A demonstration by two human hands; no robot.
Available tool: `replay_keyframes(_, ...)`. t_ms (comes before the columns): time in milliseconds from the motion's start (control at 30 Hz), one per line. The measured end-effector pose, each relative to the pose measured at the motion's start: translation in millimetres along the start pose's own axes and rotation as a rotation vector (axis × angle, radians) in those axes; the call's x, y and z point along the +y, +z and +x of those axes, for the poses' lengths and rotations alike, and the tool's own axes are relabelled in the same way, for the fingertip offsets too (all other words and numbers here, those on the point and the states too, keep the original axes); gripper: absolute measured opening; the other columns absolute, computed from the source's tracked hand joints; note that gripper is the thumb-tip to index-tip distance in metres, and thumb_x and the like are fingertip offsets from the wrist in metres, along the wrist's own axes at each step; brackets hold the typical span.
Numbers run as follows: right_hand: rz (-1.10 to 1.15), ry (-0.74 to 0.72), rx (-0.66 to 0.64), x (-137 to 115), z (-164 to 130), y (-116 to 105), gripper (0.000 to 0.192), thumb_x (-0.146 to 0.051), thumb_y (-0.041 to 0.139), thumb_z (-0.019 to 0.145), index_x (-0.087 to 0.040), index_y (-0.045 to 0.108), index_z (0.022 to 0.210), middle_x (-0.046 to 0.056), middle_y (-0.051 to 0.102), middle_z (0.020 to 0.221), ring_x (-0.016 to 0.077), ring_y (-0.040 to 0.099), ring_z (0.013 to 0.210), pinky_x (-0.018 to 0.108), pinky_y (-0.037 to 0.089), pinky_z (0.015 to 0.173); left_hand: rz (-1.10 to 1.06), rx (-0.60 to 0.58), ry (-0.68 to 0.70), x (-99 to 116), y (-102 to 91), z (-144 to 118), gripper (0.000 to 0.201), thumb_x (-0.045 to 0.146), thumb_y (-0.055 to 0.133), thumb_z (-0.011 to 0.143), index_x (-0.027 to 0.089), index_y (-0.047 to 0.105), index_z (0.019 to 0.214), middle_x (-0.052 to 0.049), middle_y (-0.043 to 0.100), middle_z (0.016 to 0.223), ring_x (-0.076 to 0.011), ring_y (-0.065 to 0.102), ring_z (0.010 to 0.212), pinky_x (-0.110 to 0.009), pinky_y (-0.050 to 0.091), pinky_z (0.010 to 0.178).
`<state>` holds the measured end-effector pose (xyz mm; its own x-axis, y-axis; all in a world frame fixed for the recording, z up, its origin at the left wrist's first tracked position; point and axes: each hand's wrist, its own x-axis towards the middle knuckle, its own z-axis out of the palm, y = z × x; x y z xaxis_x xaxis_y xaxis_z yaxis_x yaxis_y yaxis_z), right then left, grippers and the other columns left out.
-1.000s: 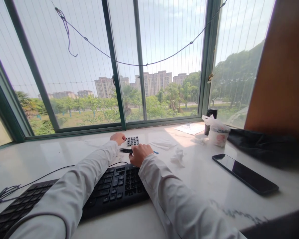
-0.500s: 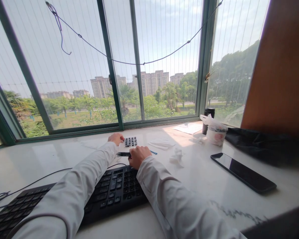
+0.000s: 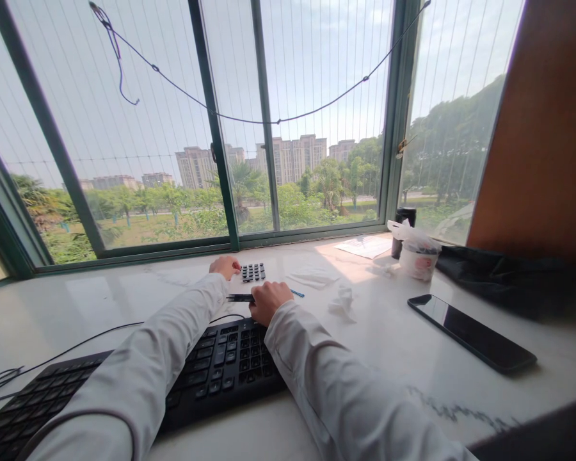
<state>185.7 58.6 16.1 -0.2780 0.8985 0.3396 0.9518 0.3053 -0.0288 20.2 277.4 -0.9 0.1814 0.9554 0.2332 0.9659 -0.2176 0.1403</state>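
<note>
Both my arms, in white sleeves, reach across a black keyboard (image 3: pixel 125 384) toward the window. My left hand (image 3: pixel 224 265) rests its fingertips at the left edge of a group of loose black keycaps (image 3: pixel 253 272) laid out on the white sill. My right hand (image 3: pixel 269 299) is closed around a thin black tool (image 3: pixel 240 298) whose tip points left, just beyond the keyboard's far edge. A small blue stick (image 3: pixel 297 294) lies right of that hand.
A black phone (image 3: pixel 470 333) lies face up at right. A wrapped white tub (image 3: pixel 416 256), a dark cup (image 3: pixel 404 221), papers (image 3: pixel 365 246), crumpled tissue (image 3: pixel 342 301) and black cloth (image 3: pixel 499 275) sit toward the right. The keyboard cable (image 3: pixel 52 358) runs left.
The view has shifted slightly; both hands hold nearly the same positions by the keycaps and the tool.
</note>
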Motion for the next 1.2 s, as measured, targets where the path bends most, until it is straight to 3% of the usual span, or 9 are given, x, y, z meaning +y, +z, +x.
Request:
replay_keyframes(300, 0.006, -0.005, 0.005, 0.7, 1.1, 2.2, 0.031, -0.033, 0.052, 0.079, -0.015, 0.071, 0.096, 0.016, 0.071, 0.096, 0.0296, 0.067, 0.089, 0.039, 0.051, 0.072, -0.012, 0.004, -0.01, 1.8, 0.9, -1.6, 0.021, 0.04, 0.07, 0.074, 0.027, 0.072, 0.091, 0.002, 0.075, 0.089, -0.0092, 0.063, 0.058, -0.02, 0.041, 0.063)
replay_keyframes(567, 0.003, -0.004, 0.0, 0.8, 0.9, 0.8, 0.031, -0.033, 0.051, 0.08, -0.015, 0.071, 0.096, 0.016, 0.071, 0.096, 0.0292, 0.067, 0.088, 0.039, 0.05, 0.072, -0.003, 0.037, -0.02, 2.6, -6.7, -5.7, 0.019, 0.035, 0.071, 0.074, 0.026, 0.073, 0.09, 0.001, 0.075, 0.094, -0.0112, 0.065, 0.063, -0.021, 0.042, 0.065)
replay_keyframes(733, 0.01, -0.003, 0.015, -0.8, 1.6, 2.1, 0.03, -0.033, 0.051, 0.08, -0.016, 0.071, 0.095, 0.016, 0.071, 0.095, 0.0295, 0.067, 0.089, 0.039, 0.049, 0.072, -0.003, 0.063, -0.022, 9.3, -19.8, -16.9, 0.016, 0.032, 0.073, 0.072, 0.024, 0.073, 0.086, -0.001, 0.074, 0.095, -0.0145, 0.067, 0.074, -0.022, 0.042, 0.069)
replay_keyframes(900, 0.065, 0.068, 0.079, 0.2, 3.7, 3.0, 0.028, -0.033, 0.051, 0.08, -0.018, 0.07, 0.095, 0.014, 0.071, 0.093, 0.029, 0.066, 0.088, 0.039, 0.046, 0.074, -0.029, 0.119, 0.024, 17.8, -47.3, -38.7, 0.019, 0.038, 0.068, 0.076, 0.026, 0.073, 0.09, -0.001, 0.074, 0.094, -0.0176, 0.067, 0.078, -0.025, 0.042, 0.072)
replay_keyframes(1033, 0.351, 0.231, 0.202, 9.1, 8.2, 7.5, 0.024, -0.039, 0.052, 0.082, -0.023, 0.069, 0.089, 0.01, 0.071, 0.088, 0.0274, 0.065, 0.085, 0.037, 0.044, 0.073, -0.065, 0.175, 0.078, 22.6, -72.7, -76.1, 0.028, 0.048, 0.058, 0.083, 0.029, 0.072, 0.098, 0.001, 0.074, 0.089, -0.0163, 0.066, 0.076, -0.025, 0.042, 0.072)
replay_keyframes(1100, 0.696, 0.316, 0.292, 13.0, 12.5, 10.4, 0.025, -0.044, 0.057, 0.079, -0.022, 0.066, 0.077, 0.007, 0.069, 0.076, 0.0248, 0.063, 0.08, 0.034, 0.044, 0.071, -0.105, 0.212, 0.134, 24.9, -83.5, -104.7, 0.032, 0.051, 0.055, 0.084, 0.027, 0.071, 0.099, 0.002, 0.074, 0.092, -0.0148, 0.066, 0.072, -0.024, 0.043, 0.069)
replay_keyframes(1167, 1.245, 0.397, 0.326, 13.2, 17.8, 11.3, 0.029, -0.046, 0.064, 0.074, -0.02, 0.059, 0.064, 0.003, 0.061, 0.059, 0.0206, 0.06, 0.07, 0.03, 0.044, 0.065, -0.114, 0.264, 0.217, 27.9, -92.2, -138.6, 0.032, 0.052, 0.053, 0.085, 0.028, 0.071, 0.098, 0.002, 0.074, 0.094, -0.0165, 0.066, 0.079, -0.024, 0.043, 0.068)
replay_keyframes(1200, 1.352, 0.403, 0.319, 11.3, 20.1, 10.8, 0.034, -0.051, 0.061, 0.075, -0.02, 0.055, 0.062, 0.001, 0.056, 0.054, 0.0182, 0.058, 0.063, 0.028, 0.044, 0.061, -0.096, 0.298, 0.234, 29.8, -95.4, -156.5, 0.031, 0.052, 0.053, 0.085, 0.029, 0.071, 0.096, 0.003, 0.074, 0.093, -0.0176, 0.066, 0.081, -0.025, 0.043, 0.069)
